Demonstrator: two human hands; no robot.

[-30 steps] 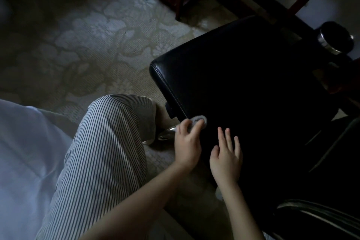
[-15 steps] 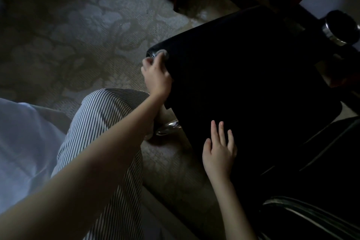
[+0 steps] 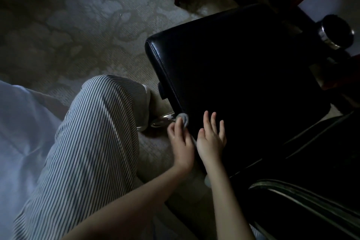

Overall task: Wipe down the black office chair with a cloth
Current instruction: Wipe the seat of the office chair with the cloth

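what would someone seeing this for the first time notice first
The big black chair seat fills the middle and right of the view, glossy along its stitched left edge. At that edge's near end the left hand holds a small pale cloth against the seat, with the right hand flat beside it, fingers spread. A striped trouser leg crosses the lower left over the patterned carpet.

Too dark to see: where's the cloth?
Head view: the left hand holds the cloth against the edge of the seat, just left of the right hand.
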